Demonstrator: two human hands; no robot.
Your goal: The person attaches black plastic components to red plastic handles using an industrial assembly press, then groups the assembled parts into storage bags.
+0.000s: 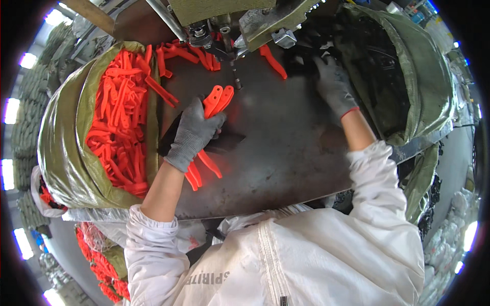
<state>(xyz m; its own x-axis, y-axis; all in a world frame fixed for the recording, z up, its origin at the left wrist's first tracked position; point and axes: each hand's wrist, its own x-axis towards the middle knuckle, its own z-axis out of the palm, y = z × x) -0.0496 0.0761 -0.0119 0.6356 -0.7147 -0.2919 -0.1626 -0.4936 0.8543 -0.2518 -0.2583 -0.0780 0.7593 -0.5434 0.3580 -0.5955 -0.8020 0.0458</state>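
My left hand [196, 127], in a grey knit glove, is closed around several red plastic handles [218, 99]. Their holed ends stick up past my fingers, and the curved tails [208, 164] hang out below my palm. My right hand [334, 84], gloved the same way, reaches to the far right with its fingers stretched out and apart. Its fingertips are among shiny black parts [303, 60], whose shape I cannot make out. A single red handle [274, 62] lies on the dark metal table [275, 148], left of the right hand.
A green woven sack [71, 137] full of red handles [122, 112] stands at the left. More loose red handles [181, 52] lie beside it. Another green sack [426, 76] with black contents opens at the right. A machine head with a thin vertical pin [236, 76] overhangs the far middle.
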